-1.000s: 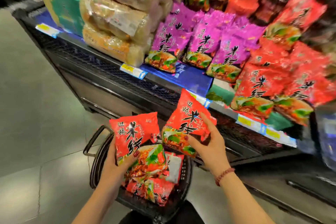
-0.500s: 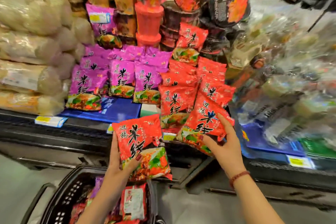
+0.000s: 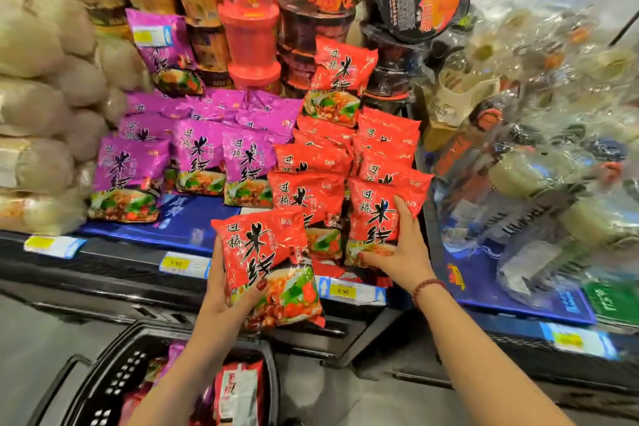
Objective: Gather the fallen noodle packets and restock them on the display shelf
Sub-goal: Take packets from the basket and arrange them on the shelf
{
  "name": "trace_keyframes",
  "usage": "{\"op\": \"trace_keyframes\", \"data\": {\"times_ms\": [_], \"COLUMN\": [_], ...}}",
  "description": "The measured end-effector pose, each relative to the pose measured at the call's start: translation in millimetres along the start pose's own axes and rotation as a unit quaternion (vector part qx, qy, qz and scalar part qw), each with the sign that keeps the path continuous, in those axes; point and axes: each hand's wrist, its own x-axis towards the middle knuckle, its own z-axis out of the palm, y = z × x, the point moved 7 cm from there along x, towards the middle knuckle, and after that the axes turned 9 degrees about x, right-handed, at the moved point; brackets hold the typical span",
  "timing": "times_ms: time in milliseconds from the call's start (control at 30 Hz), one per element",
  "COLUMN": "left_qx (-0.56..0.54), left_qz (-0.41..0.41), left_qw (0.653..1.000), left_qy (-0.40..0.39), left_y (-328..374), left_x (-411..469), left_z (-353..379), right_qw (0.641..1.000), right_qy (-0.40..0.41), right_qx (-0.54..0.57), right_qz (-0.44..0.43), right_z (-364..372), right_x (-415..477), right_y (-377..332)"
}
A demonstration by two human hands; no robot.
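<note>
My left hand [image 3: 221, 290] grips a red noodle packet [image 3: 266, 263] upright in front of the display shelf [image 3: 114, 270], thumb across its lower front. My right hand [image 3: 401, 252] holds a second red noodle packet [image 3: 383, 214] by its right edge and bottom, set against the front of the right-hand stack of red packets [image 3: 383, 149] on the shelf. Another stack of red packets [image 3: 307, 180] stands just to its left. Below me a black shopping basket [image 3: 114, 380] holds more red packets [image 3: 238, 391] and a purple one.
Purple noodle packets [image 3: 197, 156] fill the shelf left of the red stacks, with clear bags of pale noodles [image 3: 41, 114] further left. Cup and bowl noodles [image 3: 252, 34] are piled behind. Clear-wrapped goods [image 3: 553, 149] crowd the right. Yellow price tags [image 3: 342, 291] line the shelf edge.
My right hand has carried its red packet up and forward onto the front of the right red stack. My left hand has lifted its packet towards the shelf. The view has come closer to the shelf.
</note>
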Motion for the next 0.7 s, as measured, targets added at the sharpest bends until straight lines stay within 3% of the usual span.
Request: {"op": "trace_keyframes", "data": {"times_ms": [200,367,467,600,700], "left_qx": [0.023,0.043,0.042,0.037,0.036], "left_qz": [0.018,0.023,0.022,0.019,0.013], "left_qw": [1.0,0.999,0.999,0.999,0.999], "left_qy": [0.002,-0.001,0.002,-0.003,-0.007], "left_y": [8,6,4,0,0], "left_x": [14,19,17,13,12], "left_z": [10,18,21,20,23], "right_qw": [0.996,0.986,0.957,0.924,0.871], "right_qy": [-0.071,-0.056,-0.029,0.068,0.079], "right_qx": [-0.047,-0.158,-0.287,-0.37,-0.44], "right_qz": [0.004,-0.007,-0.015,-0.061,-0.207], "right_z": [12,-1,-7,-18,-8], "right_x": [35,39,35,17,6], "right_y": [1,13,14,4,-16]}}
